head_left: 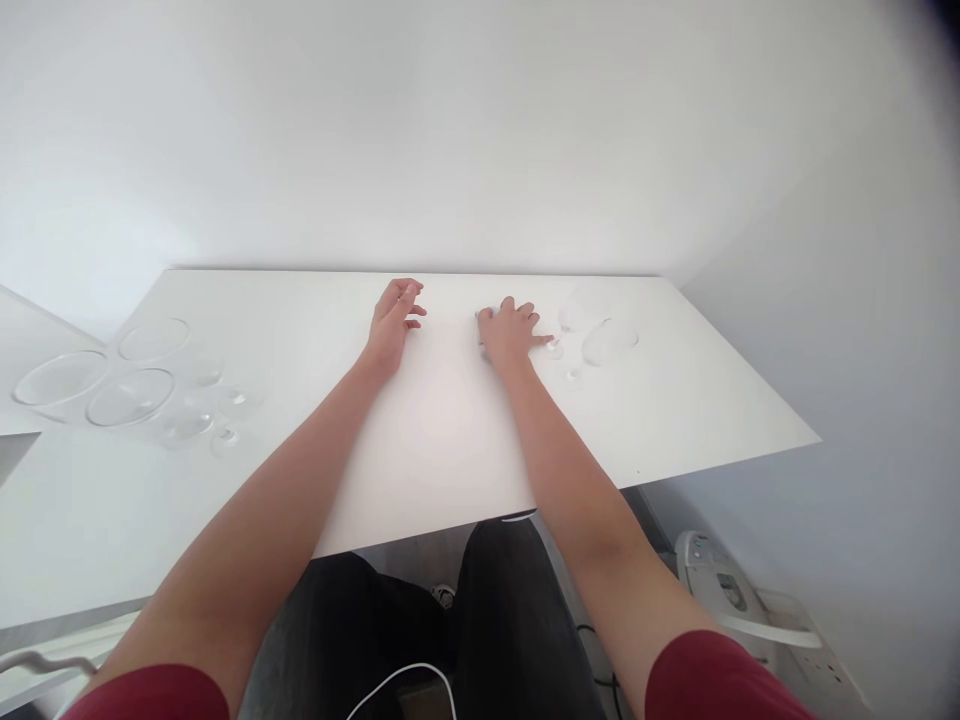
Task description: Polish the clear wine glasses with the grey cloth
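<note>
My left hand [394, 320] is held over the left middle of the white table, palm turned inward, fingers loosely bent and apart, with nothing in it. My right hand [508, 330] is palm down toward the back of the table, fingers bent over something mostly hidden. A thin greyish edge [484, 352] of that thing shows at the thumb side; its kind is unclear. The little finger sticks out toward a small clear glass piece [555, 348]. Just right of it are a clear glass bowl shape [611, 342] and another faint one [577, 310] behind.
Several clear, wide-rimmed glasses [131, 397] stand at the left of the white table [442, 450], with smaller clear glass pieces [226, 437] beside them. A white wall [450, 140] rises behind. Below right sits a grey-white appliance [720, 590]; a white cable [409, 668] crosses my lap.
</note>
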`<action>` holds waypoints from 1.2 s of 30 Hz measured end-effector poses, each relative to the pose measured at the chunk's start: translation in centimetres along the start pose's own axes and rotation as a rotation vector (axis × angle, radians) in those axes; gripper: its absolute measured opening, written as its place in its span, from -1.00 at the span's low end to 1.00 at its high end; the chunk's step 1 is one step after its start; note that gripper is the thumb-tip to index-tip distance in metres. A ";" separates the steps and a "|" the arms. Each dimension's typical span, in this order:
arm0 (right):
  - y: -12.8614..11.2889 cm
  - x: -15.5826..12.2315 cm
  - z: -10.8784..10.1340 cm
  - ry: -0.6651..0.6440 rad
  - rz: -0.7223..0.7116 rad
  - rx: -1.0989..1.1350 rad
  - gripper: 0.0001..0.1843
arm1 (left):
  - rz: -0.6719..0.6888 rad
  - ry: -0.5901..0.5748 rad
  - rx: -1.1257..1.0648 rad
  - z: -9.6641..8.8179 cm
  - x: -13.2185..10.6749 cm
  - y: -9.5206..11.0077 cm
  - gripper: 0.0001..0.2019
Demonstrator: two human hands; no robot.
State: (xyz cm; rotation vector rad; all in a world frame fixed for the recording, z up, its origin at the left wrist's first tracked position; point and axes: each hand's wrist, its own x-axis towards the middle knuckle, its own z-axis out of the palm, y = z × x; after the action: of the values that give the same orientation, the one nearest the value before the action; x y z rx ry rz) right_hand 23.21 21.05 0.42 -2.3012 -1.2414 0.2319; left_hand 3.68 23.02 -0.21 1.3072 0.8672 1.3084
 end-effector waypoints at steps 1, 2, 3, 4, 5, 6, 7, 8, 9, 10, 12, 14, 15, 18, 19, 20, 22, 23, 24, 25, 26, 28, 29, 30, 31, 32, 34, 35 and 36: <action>0.1 0.1 -0.1 0.002 0.008 0.001 -0.61 | -0.001 -0.001 -0.007 0.0 0.0 0.0 -0.72; 0.2 0.2 -0.1 0.004 0.013 0.001 -0.61 | -0.002 0.001 -0.019 0.0 0.0 0.0 -0.72; 0.3 0.3 -0.1 0.006 0.015 0.001 -0.62 | -0.002 0.004 -0.036 0.0 0.1 0.0 -0.72; 0.4 0.4 -0.2 0.008 0.016 0.000 -0.62 | 0.000 0.007 -0.056 0.0 0.1 -0.1 -0.72; 0.5 0.4 -0.2 0.011 0.018 -0.001 -0.62 | 0.004 0.012 -0.079 0.0 0.2 -0.2 -0.70; 0.5 0.4 -0.1 0.016 0.020 -0.005 -0.62 | 0.008 0.016 -0.103 0.0 0.3 -0.2 -0.65; 0.5 0.3 -0.1 0.023 0.017 -0.012 -0.62 | 0.008 0.022 -0.125 0.0 0.3 -0.3 -0.59; 0.5 0.2 0.1 0.033 0.008 -0.023 -0.62 | 0.002 0.024 -0.143 0.0 0.3 -0.3 -0.54; 0.3 0.0 0.3 0.044 -0.014 -0.036 -0.63 | -0.010 0.022 -0.156 0.0 0.3 -0.2 -0.49; 0.1 -0.3 0.5 0.056 -0.050 -0.047 -0.64 | -0.023 0.019 -0.168 0.0 0.2 -0.1 -0.45; -0.5 -0.9 1.1 0.078 -0.165 -0.062 -0.67 | -0.050 0.016 -0.189 0.0 0.1 0.1 -0.39; -1.2 -1.5 1.7 0.075 -0.315 -0.054 -0.70 | -0.082 0.025 -0.224 0.0 -0.2 0.5 -0.35; -1.5 -1.8 1.9 0.056 -0.394 -0.043 -0.71 | -0.103 0.036 -0.249 0.1 -0.3 0.7 -0.34; -2.2 -2.4 2.2 -0.032 -0.592 0.024 -0.71 | -0.169 0.051 -0.352 0.0 -0.4 1.0 -0.35; -2.2 -2.5 2.3 -0.052 -0.633 0.061 -0.71 | -0.173 0.054 -0.377 -0.1 -0.4 1.0 -0.36; -2.2 -2.6 2.2 -0.063 -0.656 0.105 -0.71 | -0.175 0.055 -0.398 -0.2 -0.4 1.0 -0.37; -2.1 -2.8 2.1 -0.075 -0.663 0.200 -0.69 | -0.178 0.077 -0.437 -0.5 -0.4 0.9 -0.38; -2.0 -3.0 2.1 -0.077 -0.662 0.245 -0.69 | -0.181 0.092 -0.459 -0.7 -0.3 0.8 -0.39; -2.0 -3.3 2.0 -0.075 -0.670 0.285 -0.68 | -0.184 0.108 -0.485 -0.8 -0.3 0.8 -0.39; -2.1 -3.6 2.0 -0.064 -0.692 0.320 -0.67 | -0.187 0.123 -0.513 -1.0 -0.2 0.7 -0.40; -2.3 -4.2 1.9 -0.040 -0.728 0.351 -0.66 | -0.191 0.137 -0.538 -1.1 -0.2 0.7 -0.40; -3.2 -5.9 1.6 0.011 -0.871 0.378 -0.64 | -0.200 0.172 -0.578 -1.3 -0.1 0.6 -0.42; -3.9 -7.1 1.3 0.013 -0.987 0.369 -0.65 | -0.209 0.186 -0.590 -1.4 0.0 0.6 -0.42; -4.8 -8.6 0.8 0.005 -1.104 0.354 -0.65 | -0.223 0.196 -0.597 -1.4 0.0 0.6 -0.42; -5.9 -10.2 0.3 -0.044 -1.257 0.324 -0.67 | -0.236 0.202 -0.602 -1.4 0.0 0.6 -0.42; -7.1 -12.0 -0.5 -0.099 -1.360 0.313 -0.68 | -0.244 0.204 -0.607 -1.3 0.1 0.6 -0.41; -9.6 -15.5 -2.1 -0.166 -1.371 0.356 -0.62 | -0.235 0.200 -0.616 -1.3 0.0 0.6 -0.41; -10.9 -17.1 -2.9 -0.210 -1.356 0.392 -0.55 | -0.218 0.196 -0.617 -1.3 -0.1 0.7 -0.42; -12.1 -18.4 -3.4 -0.285 -1.345 0.431 -0.51 | -0.200 0.189 -0.614 -1.3 -0.1 0.7 -0.42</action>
State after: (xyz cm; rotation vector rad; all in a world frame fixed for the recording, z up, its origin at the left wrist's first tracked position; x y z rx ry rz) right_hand 5.24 10.27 7.93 -0.7602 -2.2822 0.2795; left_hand 2.23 22.98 0.23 0.6106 0.6275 1.4021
